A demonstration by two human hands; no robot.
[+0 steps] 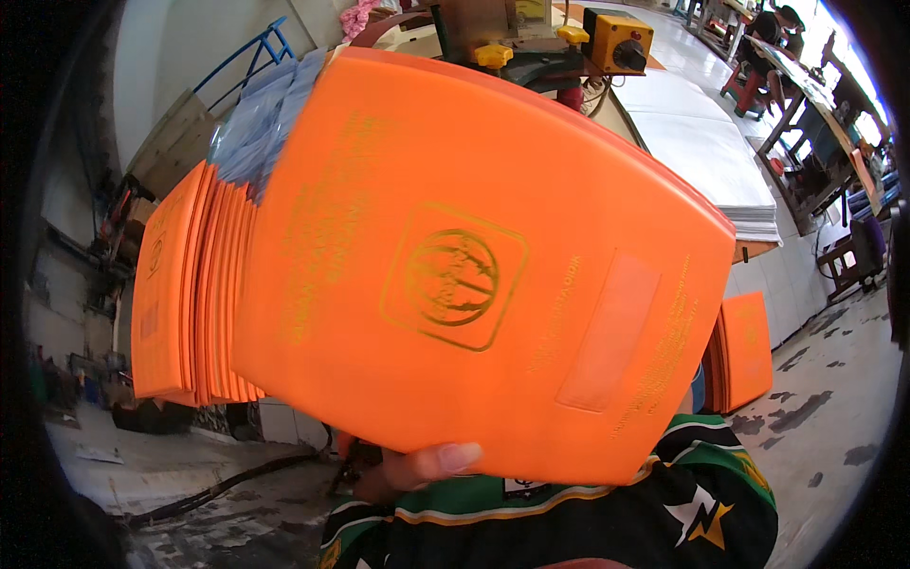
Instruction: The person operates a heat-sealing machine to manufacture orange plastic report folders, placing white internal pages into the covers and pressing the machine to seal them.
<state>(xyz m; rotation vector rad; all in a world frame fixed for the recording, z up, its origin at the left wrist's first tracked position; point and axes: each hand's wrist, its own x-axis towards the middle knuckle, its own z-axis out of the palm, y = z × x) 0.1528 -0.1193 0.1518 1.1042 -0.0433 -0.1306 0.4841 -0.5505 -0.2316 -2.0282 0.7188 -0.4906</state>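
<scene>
A large orange folder (531,190) with gold stamped print, a framed round emblem and a pale rectangular panel fills the middle of the view, tilted. My left hand (408,471) is closed on its lower edge, the thumb lying on the front face and the other fingers hidden. My right hand does not show; the folder may cover it. Left of the folder stands a thick stack of similar orange folders (166,294), partly behind it. Bluish clear plastic (251,123) lies beside the stack's top.
Behind the folder is a machine with yellow knobs (493,56) and a yellow-black switch box (621,43). White sheets (701,142) are piled at the right. More orange folders (746,351) stand lower right. A person (768,47) sits at a far table.
</scene>
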